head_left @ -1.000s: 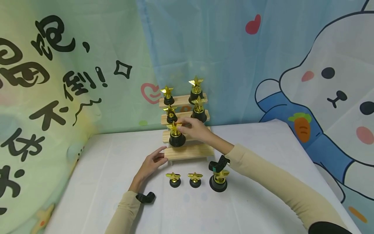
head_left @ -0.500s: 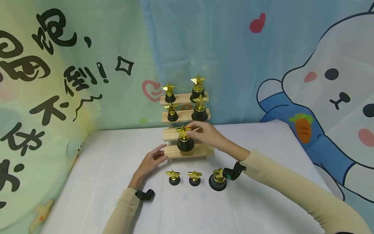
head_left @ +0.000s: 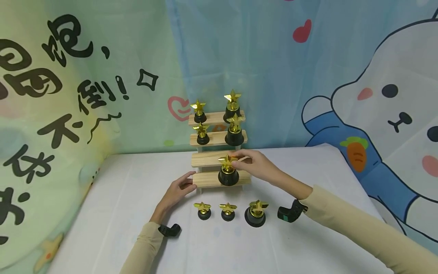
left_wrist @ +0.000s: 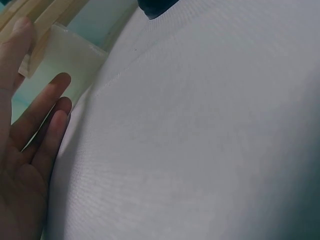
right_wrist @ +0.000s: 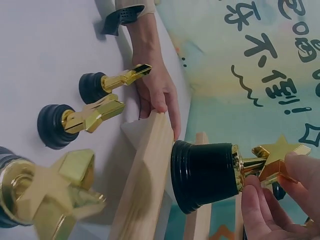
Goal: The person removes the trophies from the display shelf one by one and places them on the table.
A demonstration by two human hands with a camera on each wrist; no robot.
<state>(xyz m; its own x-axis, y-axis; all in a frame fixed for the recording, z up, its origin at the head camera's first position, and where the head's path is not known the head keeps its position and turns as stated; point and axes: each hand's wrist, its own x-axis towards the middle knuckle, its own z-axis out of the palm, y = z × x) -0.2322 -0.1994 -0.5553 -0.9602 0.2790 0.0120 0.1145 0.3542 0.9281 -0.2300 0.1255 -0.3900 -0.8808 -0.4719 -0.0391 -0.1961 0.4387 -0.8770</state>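
Note:
A gold star trophy (head_left: pixel 228 176) with a black base is upright at the right half of the lowest step of a wooden display stand (head_left: pixel 205 180). My right hand (head_left: pixel 254 163) pinches its star between thumb and fingers. In the right wrist view the trophy's base (right_wrist: pixel 205 175) is right beside the plank (right_wrist: pixel 150 165); I cannot tell whether they touch. My left hand (head_left: pixel 178 192) holds the left end of that step, thumb at the front corner and a finger behind. In the left wrist view this hand's other fingers (left_wrist: pixel 47 110) extend loosely below the plank.
Two small star trophies (head_left: pixel 204 211) (head_left: pixel 227 212) and a larger trophy (head_left: pixel 255 215) stand on the white table (head_left: pixel 137 182) before the stand. On the upper two steps stand small trophies (head_left: pixel 198 112) (head_left: pixel 202 134) at left and larger ones (head_left: pixel 232 107) (head_left: pixel 234 131) at right. A printed cloth (head_left: pixel 267 76) hangs behind.
My right hand has carried the trophy from the left side of the third step down and rightward to the lowest step. The left hand has stayed at the stand's left end.

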